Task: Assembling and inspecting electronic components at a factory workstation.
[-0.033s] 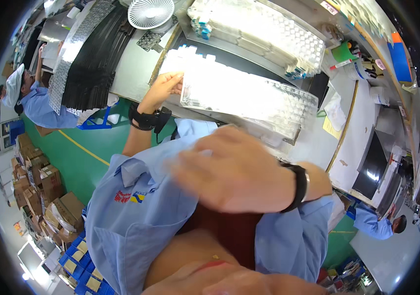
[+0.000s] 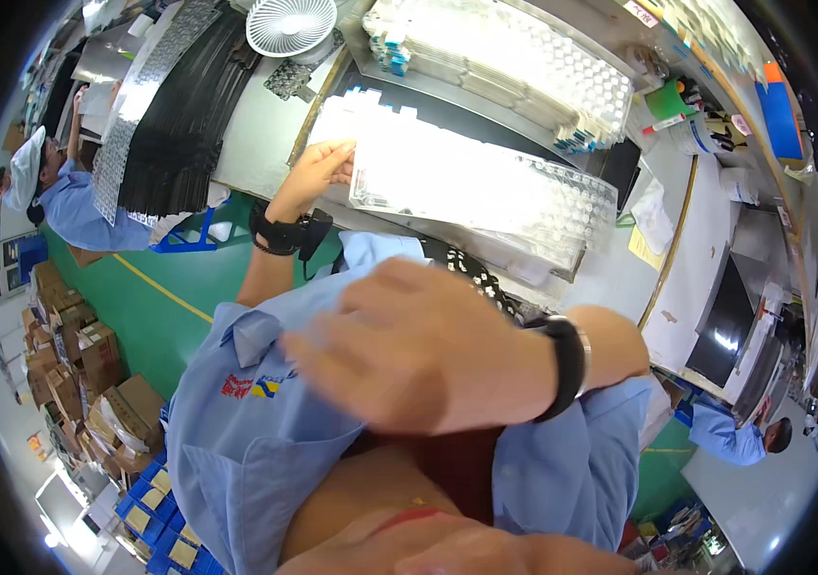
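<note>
My left hand [image 2: 318,174] pinches the left end of a thin, clear panel [image 2: 553,199] patterned with rows of small key-shaped cells. The panel lies slantwise over the bench, and glare washes out much of its face. Small blue-tipped tabs stick up along its far left edge. My right hand [image 2: 409,345], with a dark band at the wrist, is raised before my chest, apart from the panel. Motion smears its fingers, so what they hold, if anything, cannot be made out.
Beyond the panel sits a stack of similar clear panels [image 2: 514,62]. A white fan [image 2: 291,24] stands at the back left, beside a row of black sheets [image 2: 184,120]. White cloth [image 2: 653,218] lies on the right. Co-workers [image 2: 88,206] work at both sides.
My right hand has shifted left and slightly down, toward my chest, uncovering dark patterned fabric behind it. My left hand and the panel have hardly moved.
</note>
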A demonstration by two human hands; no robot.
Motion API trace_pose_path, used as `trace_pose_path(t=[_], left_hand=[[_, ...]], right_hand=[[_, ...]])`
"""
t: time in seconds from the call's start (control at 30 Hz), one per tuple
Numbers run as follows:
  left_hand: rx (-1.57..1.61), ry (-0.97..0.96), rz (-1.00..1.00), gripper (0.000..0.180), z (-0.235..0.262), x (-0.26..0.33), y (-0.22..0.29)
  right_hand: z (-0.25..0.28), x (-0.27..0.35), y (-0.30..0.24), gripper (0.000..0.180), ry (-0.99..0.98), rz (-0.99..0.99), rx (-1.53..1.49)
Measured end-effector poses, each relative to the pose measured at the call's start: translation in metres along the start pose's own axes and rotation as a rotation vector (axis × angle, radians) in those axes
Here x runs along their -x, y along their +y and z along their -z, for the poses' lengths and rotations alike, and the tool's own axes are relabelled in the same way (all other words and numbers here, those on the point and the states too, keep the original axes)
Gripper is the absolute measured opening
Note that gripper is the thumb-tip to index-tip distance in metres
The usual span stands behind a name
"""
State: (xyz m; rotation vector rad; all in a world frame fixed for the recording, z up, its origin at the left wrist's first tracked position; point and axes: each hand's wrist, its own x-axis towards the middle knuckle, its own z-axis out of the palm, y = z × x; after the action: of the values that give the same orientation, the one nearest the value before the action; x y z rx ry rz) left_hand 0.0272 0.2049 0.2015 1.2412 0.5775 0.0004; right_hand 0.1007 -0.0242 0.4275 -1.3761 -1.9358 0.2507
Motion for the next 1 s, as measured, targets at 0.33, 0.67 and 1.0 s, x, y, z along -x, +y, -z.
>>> trace_pose_path(t=[0.33, 0.67, 1.0], left_hand=[[-0.014, 0.078, 0.018, 0.025, -0.007, 0.009, 0.003], [-0.008, 0.064, 0.030, 0.025, -0.009, 0.001, 0.008], [-0.031, 0.095, 0.027, 0.025, 0.000, -0.002, -0.005]], right_hand=[[-0.014, -0.017, -0.019, 0.025, -0.049, 0.127, -0.360], [0.014, 0.007, 0.008, 0.034, -0.114, 0.159, -0.431], [0.128, 0.226, 0.279, 0.035, 1.281, -0.941, 0.032]])
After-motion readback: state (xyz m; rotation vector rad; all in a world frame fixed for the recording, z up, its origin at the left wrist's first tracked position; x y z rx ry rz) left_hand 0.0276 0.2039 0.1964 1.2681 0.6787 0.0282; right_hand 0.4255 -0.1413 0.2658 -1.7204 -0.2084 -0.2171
